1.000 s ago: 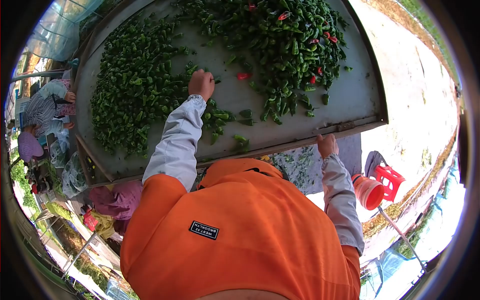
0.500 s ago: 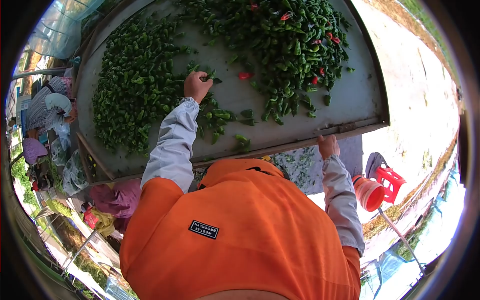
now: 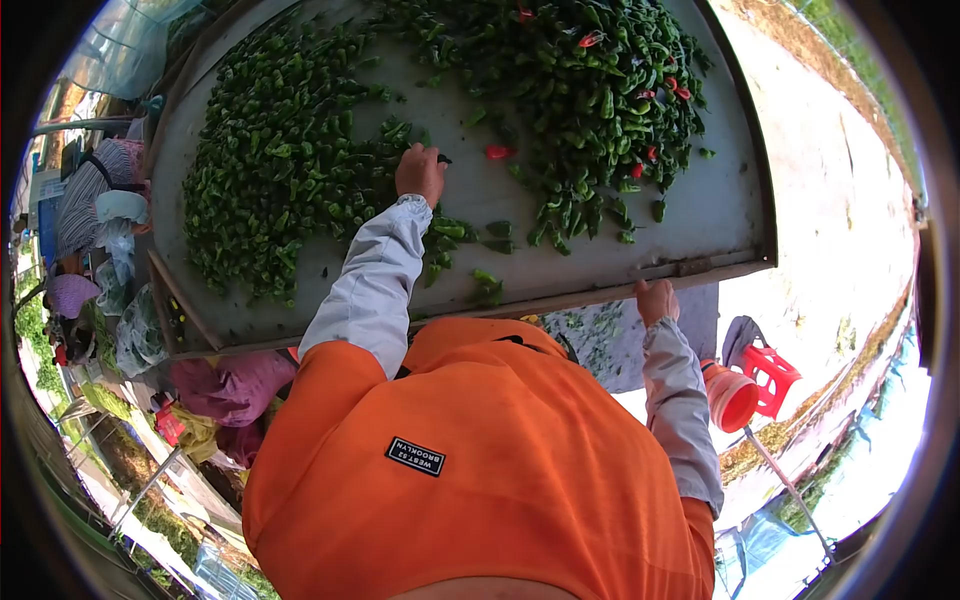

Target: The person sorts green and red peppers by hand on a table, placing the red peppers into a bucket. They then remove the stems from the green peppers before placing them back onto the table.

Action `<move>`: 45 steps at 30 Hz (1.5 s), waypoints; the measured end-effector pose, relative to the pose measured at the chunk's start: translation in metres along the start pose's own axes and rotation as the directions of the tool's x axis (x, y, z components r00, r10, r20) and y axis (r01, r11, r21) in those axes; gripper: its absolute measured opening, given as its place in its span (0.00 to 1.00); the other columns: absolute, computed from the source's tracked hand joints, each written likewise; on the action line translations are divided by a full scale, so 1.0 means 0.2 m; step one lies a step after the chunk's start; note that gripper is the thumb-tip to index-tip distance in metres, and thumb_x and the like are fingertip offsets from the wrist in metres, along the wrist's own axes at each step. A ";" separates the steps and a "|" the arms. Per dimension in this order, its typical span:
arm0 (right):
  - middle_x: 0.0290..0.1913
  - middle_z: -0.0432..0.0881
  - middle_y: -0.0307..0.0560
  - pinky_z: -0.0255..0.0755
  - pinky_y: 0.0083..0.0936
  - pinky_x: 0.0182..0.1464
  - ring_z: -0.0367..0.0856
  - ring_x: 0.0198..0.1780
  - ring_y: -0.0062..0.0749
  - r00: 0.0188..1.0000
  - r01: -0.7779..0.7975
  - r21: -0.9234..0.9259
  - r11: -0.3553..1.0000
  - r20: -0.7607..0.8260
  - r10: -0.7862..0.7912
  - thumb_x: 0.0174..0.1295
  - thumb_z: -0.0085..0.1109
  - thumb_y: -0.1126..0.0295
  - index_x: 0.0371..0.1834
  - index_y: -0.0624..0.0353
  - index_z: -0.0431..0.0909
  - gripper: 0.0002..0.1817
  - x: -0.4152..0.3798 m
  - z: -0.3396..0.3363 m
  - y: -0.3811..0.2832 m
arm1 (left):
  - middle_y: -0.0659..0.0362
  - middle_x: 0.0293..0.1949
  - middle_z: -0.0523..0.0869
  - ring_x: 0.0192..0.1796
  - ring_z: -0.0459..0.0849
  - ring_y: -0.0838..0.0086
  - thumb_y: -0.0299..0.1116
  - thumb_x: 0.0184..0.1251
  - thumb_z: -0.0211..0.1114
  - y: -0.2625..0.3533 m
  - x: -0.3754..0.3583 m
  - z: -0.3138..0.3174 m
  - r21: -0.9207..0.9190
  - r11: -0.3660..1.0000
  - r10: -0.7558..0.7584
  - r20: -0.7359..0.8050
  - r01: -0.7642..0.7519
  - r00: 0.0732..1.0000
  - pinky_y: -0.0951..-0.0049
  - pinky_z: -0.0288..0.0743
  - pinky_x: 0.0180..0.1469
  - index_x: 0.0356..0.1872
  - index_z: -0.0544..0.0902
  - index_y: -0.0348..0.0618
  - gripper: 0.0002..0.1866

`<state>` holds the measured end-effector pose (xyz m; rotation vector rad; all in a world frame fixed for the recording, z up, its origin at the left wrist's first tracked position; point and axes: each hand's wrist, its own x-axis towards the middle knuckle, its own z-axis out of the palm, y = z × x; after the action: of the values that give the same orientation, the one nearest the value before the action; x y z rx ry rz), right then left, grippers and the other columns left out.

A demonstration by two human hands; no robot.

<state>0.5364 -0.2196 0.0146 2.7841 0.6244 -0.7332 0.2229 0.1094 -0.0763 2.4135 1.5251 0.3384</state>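
On the grey table (image 3: 725, 205), green peppers (image 3: 275, 165) lie left of the curled left hand (image 3: 420, 172); its contents I can't tell. The right hand (image 3: 656, 302) grasps the rim (image 3: 725, 264).

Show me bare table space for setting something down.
Bare table lies between the right pepper pile and right rim, between that pile and the front rim, and below a red pepper, right of the left hand. Crowded: the right pile and left pepper pile.
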 end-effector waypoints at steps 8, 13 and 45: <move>0.50 0.82 0.62 0.74 0.46 0.54 0.80 0.53 0.58 1.000 0.019 -0.026 0.999 -0.015 -0.020 0.59 0.58 0.47 0.46 0.67 0.79 0.29 0.01 0.02 0.02 | 0.52 0.34 0.82 0.38 0.81 0.54 0.30 0.60 0.66 0.22 -0.07 -0.02 -0.462 0.883 0.051 -0.069 -0.077 0.996 0.59 0.75 0.40 0.32 0.80 0.41 0.05; 0.50 0.82 0.62 0.74 0.47 0.53 0.81 0.52 0.58 0.999 0.036 -0.076 0.996 0.024 -0.034 0.59 0.56 0.46 0.46 0.66 0.79 0.29 0.05 0.04 0.02 | 0.53 0.31 0.80 0.36 0.81 0.56 0.30 0.60 0.66 0.84 -0.49 -0.12 -0.829 0.526 0.552 0.162 -0.191 0.818 0.61 0.74 0.39 0.33 0.81 0.40 0.05; 0.45 0.83 0.66 0.74 0.48 0.52 0.82 0.49 0.60 0.993 0.058 -0.111 0.992 -0.097 -0.069 0.58 0.56 0.46 0.41 0.68 0.82 0.30 0.01 0.05 0.01 | 0.63 0.71 0.66 0.75 0.56 0.65 0.39 0.69 0.58 -0.47 -0.34 -0.37 0.439 0.898 0.011 0.047 -0.031 0.999 0.49 0.45 0.75 0.64 0.73 0.58 0.22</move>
<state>0.5344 -0.2238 0.0057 2.7262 0.7515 -0.5560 0.0896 0.0936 -0.0433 2.7504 1.7064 -0.0697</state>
